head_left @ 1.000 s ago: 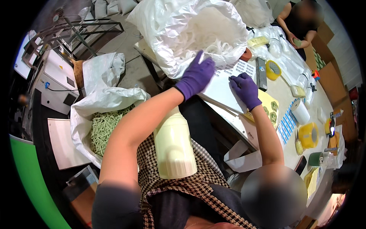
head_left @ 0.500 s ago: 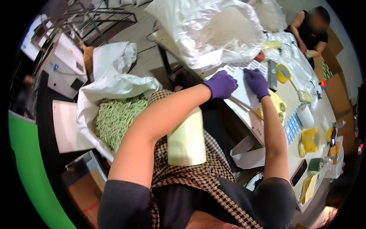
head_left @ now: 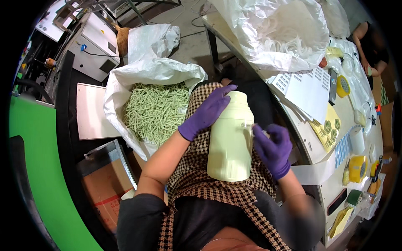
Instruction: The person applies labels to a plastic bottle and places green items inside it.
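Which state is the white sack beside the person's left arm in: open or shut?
Open: the white sack has its mouth spread wide, showing green sticks inside.

Left hand (head_left: 207, 112) flat, right hand (head_left: 272, 149) curled

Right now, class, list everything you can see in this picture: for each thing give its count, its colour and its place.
bottle: one, pale cream, upright on the lap
sack of sticks: one, white sack, pale green sticks, on the floor at left
big plastic bag: one, white, on the table
sheets: a stack, white, table edge
tape rolls: several, yellow, table at right
carton: one, brown, floor
left hand: purple glove, on the bottle's shoulder
right hand: purple glove, at the bottle's side
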Tool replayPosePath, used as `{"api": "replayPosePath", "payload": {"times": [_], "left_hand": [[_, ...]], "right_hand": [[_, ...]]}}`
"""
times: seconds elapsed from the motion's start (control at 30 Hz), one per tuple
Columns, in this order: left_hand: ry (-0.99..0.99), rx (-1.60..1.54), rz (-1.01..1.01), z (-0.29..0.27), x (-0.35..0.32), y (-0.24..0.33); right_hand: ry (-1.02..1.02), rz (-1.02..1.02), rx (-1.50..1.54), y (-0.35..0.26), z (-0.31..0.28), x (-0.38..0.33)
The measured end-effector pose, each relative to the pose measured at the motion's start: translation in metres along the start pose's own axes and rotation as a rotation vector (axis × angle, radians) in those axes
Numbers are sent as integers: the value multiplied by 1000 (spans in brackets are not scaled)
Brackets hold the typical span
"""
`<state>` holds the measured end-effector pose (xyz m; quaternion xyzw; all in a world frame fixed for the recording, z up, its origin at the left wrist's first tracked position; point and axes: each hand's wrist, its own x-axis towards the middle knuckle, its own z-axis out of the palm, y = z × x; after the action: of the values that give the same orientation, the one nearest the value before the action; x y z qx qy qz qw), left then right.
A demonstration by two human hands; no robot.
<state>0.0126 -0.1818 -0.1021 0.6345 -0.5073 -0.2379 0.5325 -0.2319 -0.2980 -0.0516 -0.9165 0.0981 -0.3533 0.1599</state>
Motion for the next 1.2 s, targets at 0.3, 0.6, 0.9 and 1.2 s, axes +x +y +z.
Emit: {"api": "replayPosePath", "payload": {"times": [0.3,0.6,0.9,1.2], "left_hand": [[63,-72,77,6,-11,9],[-131,132,102,-12,-11,15],[-92,-305,-75,-19,-18,9],[360,-394,-298,-24,-16,2]], "right_hand": [[-52,-152,-129,-17,15,-9],[-116,-154,-187,-19,12,-4],[-363,7,-548,38,-31,-1],[37,-31,-533,164,-51,39]]}}
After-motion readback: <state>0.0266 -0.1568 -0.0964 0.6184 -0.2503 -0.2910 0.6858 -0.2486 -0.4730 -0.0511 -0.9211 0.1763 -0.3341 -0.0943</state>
